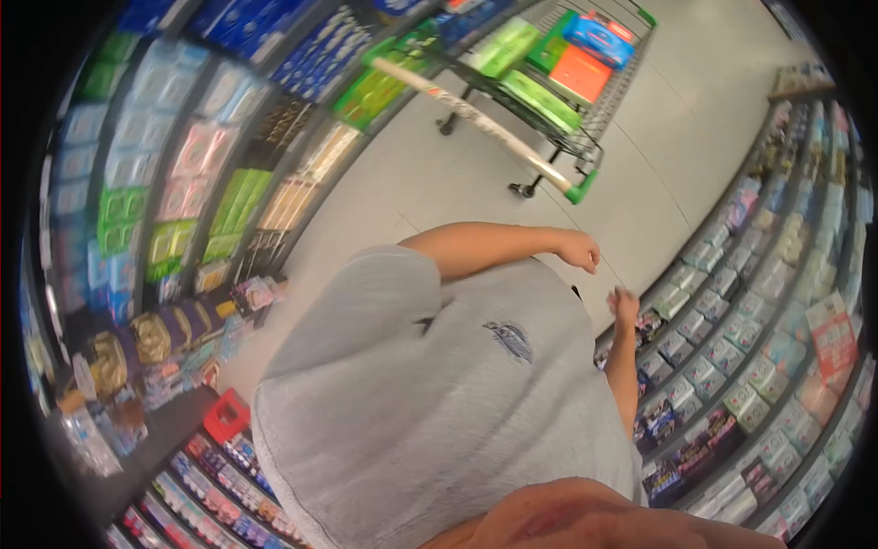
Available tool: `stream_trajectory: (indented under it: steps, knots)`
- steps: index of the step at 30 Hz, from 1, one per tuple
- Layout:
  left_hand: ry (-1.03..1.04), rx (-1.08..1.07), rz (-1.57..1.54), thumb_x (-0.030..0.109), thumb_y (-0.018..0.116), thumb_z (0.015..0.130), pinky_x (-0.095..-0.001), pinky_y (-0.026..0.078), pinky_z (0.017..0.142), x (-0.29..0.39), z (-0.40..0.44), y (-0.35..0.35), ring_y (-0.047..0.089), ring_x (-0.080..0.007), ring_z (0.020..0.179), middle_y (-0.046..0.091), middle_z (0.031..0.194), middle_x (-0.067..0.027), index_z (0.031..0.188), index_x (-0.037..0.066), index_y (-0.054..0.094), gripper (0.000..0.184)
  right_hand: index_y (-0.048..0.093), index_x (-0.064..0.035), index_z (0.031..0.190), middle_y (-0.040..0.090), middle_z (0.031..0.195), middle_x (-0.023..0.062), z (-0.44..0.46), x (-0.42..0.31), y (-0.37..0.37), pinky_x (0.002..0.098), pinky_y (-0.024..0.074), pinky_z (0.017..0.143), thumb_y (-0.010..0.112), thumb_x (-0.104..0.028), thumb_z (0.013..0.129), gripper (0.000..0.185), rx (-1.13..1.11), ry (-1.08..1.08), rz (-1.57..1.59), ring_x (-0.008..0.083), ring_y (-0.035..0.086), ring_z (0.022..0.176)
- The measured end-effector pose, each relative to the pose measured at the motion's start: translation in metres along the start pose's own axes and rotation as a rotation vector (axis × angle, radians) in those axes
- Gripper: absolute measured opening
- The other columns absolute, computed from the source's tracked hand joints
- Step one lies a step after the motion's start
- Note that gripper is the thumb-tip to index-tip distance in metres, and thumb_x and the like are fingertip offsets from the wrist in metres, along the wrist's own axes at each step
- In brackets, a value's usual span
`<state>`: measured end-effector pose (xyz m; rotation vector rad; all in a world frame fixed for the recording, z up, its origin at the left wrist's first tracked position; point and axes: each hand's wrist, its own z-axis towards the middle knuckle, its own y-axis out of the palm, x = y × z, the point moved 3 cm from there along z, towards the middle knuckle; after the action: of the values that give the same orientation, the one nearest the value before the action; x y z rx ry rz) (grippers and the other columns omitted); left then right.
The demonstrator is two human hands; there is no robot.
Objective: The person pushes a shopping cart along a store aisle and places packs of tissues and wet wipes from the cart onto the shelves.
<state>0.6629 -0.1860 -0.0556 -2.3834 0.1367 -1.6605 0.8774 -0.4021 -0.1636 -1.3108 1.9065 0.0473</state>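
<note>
My left hand (578, 250) is in front of my grey shirt (384, 366), its fingers curled in, with nothing visible in it. To its lower right, my right hand (624, 302) is raised near the shirt's right edge, apart from the left one. Its fingers are curled too and slightly blurred, and no object shows in it. Neither hand touches the shopping cart (476, 119) ahead, whose pale handle crosses the upper middle of the view. Green packs (541, 101), an orange pack (581, 73) and a blue pack (600, 40) lie in the cart.
Shelves of packaged goods (197, 156) line the left side, and a long curved shelf of packs (732, 339) runs along the right. Grey tiled floor (384, 183) shows between them. A red basket-like item (226, 416) and more shelving are at lower left. A red-and-white sign (832, 339) hangs at right.
</note>
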Motion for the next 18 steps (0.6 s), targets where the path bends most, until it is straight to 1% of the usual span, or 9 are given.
stream_trajectory:
  steps: [2,3,5,6,9,12,14,16,18]
  knots:
    - [0.034,0.017,-0.059,0.034,0.070,0.084,-0.0364,0.052,0.081,0.026,0.013,-0.015,0.068,-0.0257,0.089,0.072,0.099,-0.0128,0.115,0.006,0.067,0.042,0.066,0.0001,0.103,0.070,0.086,0.0073,0.022,-0.050,0.009,0.0228,0.0470,0.056,0.062,-0.023,0.091,0.026,-0.015,-0.076,0.071,0.0125,0.066,0.071]
    - [0.039,0.040,-0.101,0.032,0.070,0.084,-0.0351,0.053,0.080,0.033,0.019,-0.023,0.068,-0.0236,0.089,0.072,0.098,-0.0125,0.114,0.006,0.067,0.040,0.066,0.0001,0.104,0.070,0.088,0.0078,0.021,-0.077,0.017,0.0237,0.0490,0.059,0.062,-0.023,0.092,0.027,-0.009,-0.100,0.112,0.0123,0.066,0.074]
    - [0.092,0.121,-0.160,0.027,0.069,0.086,-0.0325,0.053,0.078,0.042,0.028,-0.043,0.068,-0.0193,0.087,0.072,0.093,-0.0107,0.114,0.005,0.067,0.036,0.067,0.0018,0.106,0.071,0.088,0.0097,0.032,-0.111,0.033,0.0263,0.0510,0.061,0.065,-0.024,0.090,0.030,-0.027,-0.228,0.003,0.0140,0.067,0.074]
    - [0.143,0.178,-0.161,0.023,0.067,0.087,-0.0316,0.053,0.077,0.053,0.026,-0.060,0.067,-0.0168,0.083,0.071,0.090,-0.0098,0.114,0.004,0.067,0.033,0.067,0.0026,0.106,0.071,0.086,0.0103,0.040,-0.120,0.040,0.0274,0.0518,0.062,0.066,-0.024,0.089,0.031,-0.053,-0.297,-0.041,0.0150,0.067,0.073]
    - [0.107,0.406,-0.309,0.015,0.066,0.089,-0.0281,0.053,0.074,0.047,0.039,-0.101,0.065,-0.0120,0.080,0.071,0.089,-0.0075,0.114,0.002,0.067,0.029,0.068,0.0045,0.102,0.070,0.080,0.0111,0.069,-0.136,0.057,0.0288,0.0521,0.065,0.069,-0.023,0.086,0.032,-0.133,-0.346,-0.109,0.0170,0.067,0.073]
    - [0.080,0.641,-0.277,0.017,0.068,0.088,-0.0257,0.052,0.070,0.054,0.038,-0.157,0.063,-0.0095,0.075,0.071,0.087,-0.0046,0.109,0.002,0.069,0.026,0.070,0.0010,0.099,0.071,0.081,0.0110,0.104,-0.170,0.060,0.0311,0.0517,0.068,0.071,-0.026,0.084,0.031,-0.155,-0.365,-0.234,0.0169,0.066,0.074]
    - [0.035,0.769,-0.226,0.018,0.069,0.089,-0.0253,0.052,0.070,0.046,0.047,-0.193,0.062,-0.0091,0.074,0.071,0.086,-0.0043,0.108,0.002,0.069,0.025,0.070,-0.0008,0.098,0.071,0.081,0.0119,0.120,-0.210,0.060,0.0327,0.0519,0.071,0.071,-0.028,0.084,0.031,-0.168,-0.446,-0.389,0.0189,0.067,0.075]
    - [-0.002,0.874,-0.229,0.018,0.069,0.088,-0.0252,0.052,0.069,0.016,0.067,-0.225,0.063,-0.0093,0.075,0.071,0.087,-0.0045,0.107,0.002,0.069,0.025,0.069,-0.0013,0.099,0.071,0.084,0.0152,0.138,-0.258,0.061,0.0371,0.0530,0.074,0.069,-0.030,0.084,0.032,-0.170,-0.517,-0.494,0.0275,0.069,0.079]
    - [-0.036,0.953,-0.193,0.017,0.070,0.088,-0.0260,0.052,0.071,-0.002,0.081,-0.258,0.064,-0.0117,0.076,0.072,0.089,-0.0056,0.107,0.002,0.069,0.024,0.069,-0.0027,0.101,0.070,0.092,0.0170,0.160,-0.309,0.067,0.0401,0.0529,0.078,0.068,-0.029,0.085,0.032,-0.175,-0.613,-0.650,0.0327,0.068,0.087]
